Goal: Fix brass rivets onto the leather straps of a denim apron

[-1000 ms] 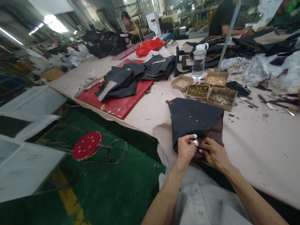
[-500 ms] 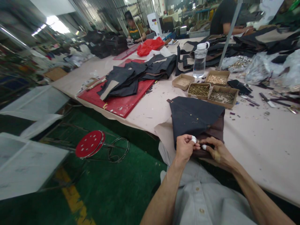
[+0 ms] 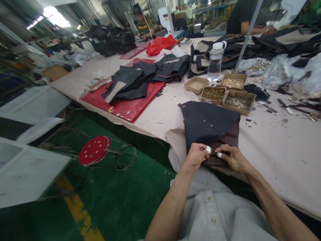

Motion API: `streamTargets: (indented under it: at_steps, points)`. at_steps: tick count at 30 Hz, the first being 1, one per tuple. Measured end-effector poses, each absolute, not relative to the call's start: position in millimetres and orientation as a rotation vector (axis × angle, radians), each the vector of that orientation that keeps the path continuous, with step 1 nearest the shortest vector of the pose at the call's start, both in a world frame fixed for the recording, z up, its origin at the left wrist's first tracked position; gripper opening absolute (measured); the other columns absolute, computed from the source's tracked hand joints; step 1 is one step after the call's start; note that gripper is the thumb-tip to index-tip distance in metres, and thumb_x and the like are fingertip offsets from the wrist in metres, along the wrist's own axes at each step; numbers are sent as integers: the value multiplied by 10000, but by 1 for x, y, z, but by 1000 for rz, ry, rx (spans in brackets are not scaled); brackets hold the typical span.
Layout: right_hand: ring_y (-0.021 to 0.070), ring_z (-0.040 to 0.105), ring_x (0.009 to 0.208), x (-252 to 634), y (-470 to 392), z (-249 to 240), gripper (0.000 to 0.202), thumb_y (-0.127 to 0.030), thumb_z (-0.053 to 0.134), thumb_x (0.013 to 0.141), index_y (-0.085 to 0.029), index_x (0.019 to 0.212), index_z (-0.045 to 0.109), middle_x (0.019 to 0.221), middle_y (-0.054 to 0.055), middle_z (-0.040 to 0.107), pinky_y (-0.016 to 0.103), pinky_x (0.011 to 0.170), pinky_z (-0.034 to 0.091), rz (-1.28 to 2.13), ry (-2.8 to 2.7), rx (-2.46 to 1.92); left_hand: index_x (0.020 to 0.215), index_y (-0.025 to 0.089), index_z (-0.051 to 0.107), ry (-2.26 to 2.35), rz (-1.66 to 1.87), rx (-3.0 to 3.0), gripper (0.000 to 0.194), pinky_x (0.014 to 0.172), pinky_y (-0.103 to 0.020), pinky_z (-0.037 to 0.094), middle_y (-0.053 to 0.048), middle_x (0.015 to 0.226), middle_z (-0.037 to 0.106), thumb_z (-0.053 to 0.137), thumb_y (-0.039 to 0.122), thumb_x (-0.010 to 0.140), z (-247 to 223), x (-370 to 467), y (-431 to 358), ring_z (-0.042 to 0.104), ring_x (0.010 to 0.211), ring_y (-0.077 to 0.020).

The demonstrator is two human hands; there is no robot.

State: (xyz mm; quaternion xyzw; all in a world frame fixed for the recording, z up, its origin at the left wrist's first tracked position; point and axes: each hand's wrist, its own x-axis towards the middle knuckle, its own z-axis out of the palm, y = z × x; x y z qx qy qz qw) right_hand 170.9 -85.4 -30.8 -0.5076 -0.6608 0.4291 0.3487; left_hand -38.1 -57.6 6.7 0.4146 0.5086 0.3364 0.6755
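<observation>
A dark fabric piece (image 3: 209, 120) with a brown lower part (image 3: 232, 135) lies at the table's front edge, a few tiny brass bits on it. Over its near edge, my left hand (image 3: 198, 154) is pinched, its thumb wrapped in white. My right hand (image 3: 232, 157) is pinched just beside it, also with a white-wrapped thumb. Between the fingertips is something small and dark, too small to name. Beyond the fabric stand small cardboard trays: one of dark studs (image 3: 238, 101), one of brassy pieces (image 3: 213, 95), one of golden pieces (image 3: 233, 82) and one of pale pieces (image 3: 196, 85).
A water bottle (image 3: 215, 63) stands behind the trays. Dark cut pieces (image 3: 130, 80) lie on a red board (image 3: 135, 113) to the left. Scissors and scraps lie at right, near plastic bags. A red stool (image 3: 94, 150) stands on the floor. Two people sit across the table.
My hands have come slightly closer together at the fabric's near edge. The view has shifted a little.
</observation>
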Motion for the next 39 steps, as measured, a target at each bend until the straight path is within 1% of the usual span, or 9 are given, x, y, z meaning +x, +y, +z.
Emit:
streamTargets:
  at_steps: [6, 11, 14, 17, 21, 25, 29, 32, 39]
  points:
    - [258, 625, 991, 173, -85, -17, 216, -343, 600, 890, -229, 960, 769, 1008, 75, 735, 395, 928, 477, 1157, -1760, -1230, 753, 104, 707, 1284, 642, 1240, 123, 492, -220, 269, 4, 545, 578, 603, 150, 706, 4, -27, -62, 448, 490, -80]
    - [250, 654, 947, 176, -87, -8, 243, -394, 638, 865, -216, 969, 767, 978, 69, 738, 374, 887, 503, 1131, -1638, -1267, 745, 131, 704, 1418, 619, 1507, 125, 572, -251, 343, -21, 644, 634, 579, 130, 746, 2, -15, -66, 523, 594, -128]
    - [228, 661, 846, 177, -98, -4, 309, -438, 683, 834, -199, 1014, 759, 969, 69, 740, 330, 758, 523, 1007, -1427, -1457, 795, 151, 681, 1470, 643, 1580, 126, 637, -264, 405, -49, 742, 684, 567, 106, 766, 4, -9, -73, 581, 673, -157]
    - [201, 635, 690, 175, -110, -5, 336, -450, 719, 804, -165, 976, 761, 823, 65, 728, 292, 610, 495, 1114, -1351, -1547, 862, 163, 667, 1515, 661, 1659, 150, 702, -288, 445, -73, 800, 702, 538, 108, 810, 8, -4, -82, 614, 732, -186]
    - [196, 634, 651, 174, -118, -15, 278, -359, 694, 784, -157, 964, 761, 775, 51, 723, 288, 594, 490, 1193, -1290, -1567, 901, 168, 657, 1459, 703, 1793, 144, 761, -303, 466, -75, 850, 701, 531, 130, 843, 11, -1, -90, 624, 777, -195]
    - [191, 632, 643, 179, -117, -24, 235, -320, 687, 757, -164, 916, 762, 773, 44, 728, 283, 594, 483, 1182, -1278, -1586, 892, 167, 660, 1322, 740, 1841, 164, 734, -272, 468, -65, 866, 698, 538, 95, 808, 10, -3, -92, 627, 786, -176]
    - [184, 623, 637, 182, -116, -22, 202, -303, 663, 769, -163, 882, 755, 743, 39, 714, 284, 607, 482, 1200, -1325, -1549, 838, 166, 669, 1376, 699, 1792, 123, 677, -266, 460, -51, 762, 687, 573, 118, 777, 7, -1, -90, 618, 703, -166]
    - [182, 618, 638, 181, -117, -17, 213, -310, 654, 777, -161, 891, 754, 742, 42, 708, 279, 593, 474, 1175, -1344, -1545, 803, 162, 674, 1441, 645, 1738, 96, 640, -267, 452, -45, 696, 680, 586, 145, 768, 4, 2, -85, 610, 644, -162]
    - [181, 616, 654, 180, -121, -15, 254, -317, 640, 766, -156, 924, 757, 774, 55, 712, 266, 574, 483, 1050, -1340, -1562, 816, 149, 679, 1462, 613, 1709, 101, 604, -252, 430, -34, 685, 676, 606, 151, 746, 1, 6, -81, 597, 617, -145]
